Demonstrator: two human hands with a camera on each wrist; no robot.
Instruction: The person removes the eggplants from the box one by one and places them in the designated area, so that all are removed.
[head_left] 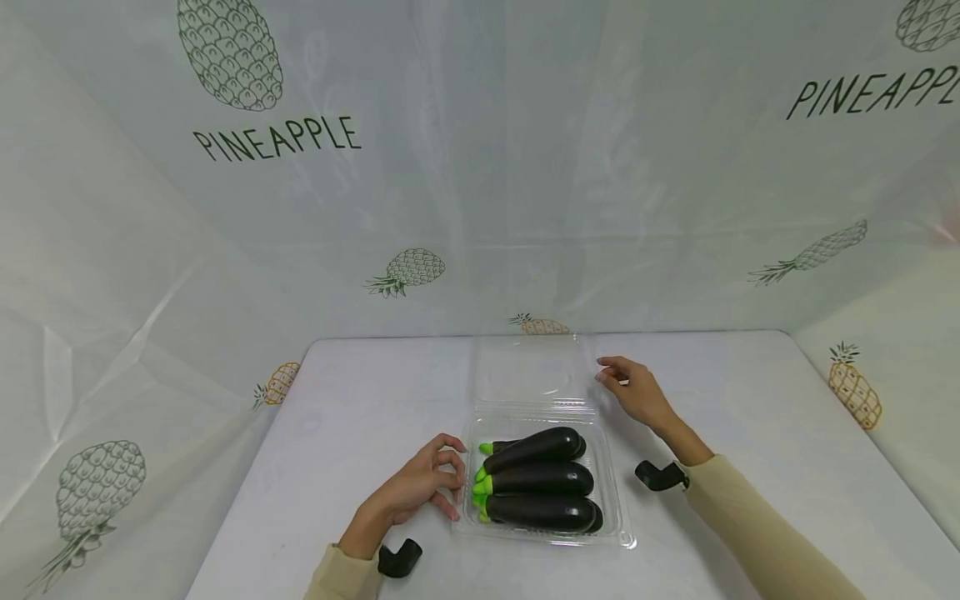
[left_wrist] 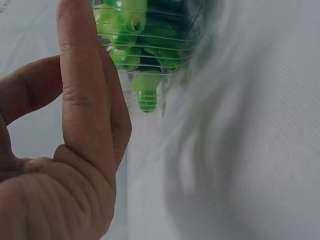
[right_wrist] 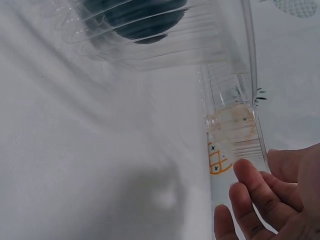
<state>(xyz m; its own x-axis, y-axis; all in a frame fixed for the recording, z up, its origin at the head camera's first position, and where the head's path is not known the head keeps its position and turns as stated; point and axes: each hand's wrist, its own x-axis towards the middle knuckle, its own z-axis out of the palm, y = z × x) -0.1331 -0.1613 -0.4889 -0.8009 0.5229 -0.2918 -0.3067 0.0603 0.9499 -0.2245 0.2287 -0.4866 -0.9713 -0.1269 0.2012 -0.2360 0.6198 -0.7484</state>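
Note:
A clear plastic clamshell container [head_left: 618, 500] stands on the table with its lid [head_left: 532, 371] raised at the back. Inside lie several dark eggplants [head_left: 536, 479], their green stems [left_wrist: 147, 92] pointing left. My left hand [head_left: 427, 479] is at the container's left side, loosely bent fingertips right at the rim. One finger [left_wrist: 80, 75] extends along that side in the left wrist view. At the lid's right edge, my right hand [head_left: 633, 392] pinches the thin plastic between thumb and fingertips [right_wrist: 247, 172].
The white table [head_left: 375, 383] runs back to a wall sheet [head_left: 487, 167] printed with pineapples. More of this sheet hangs at both sides. Black wrist mounts [head_left: 660, 476] sit beside both cuffs, close over the table.

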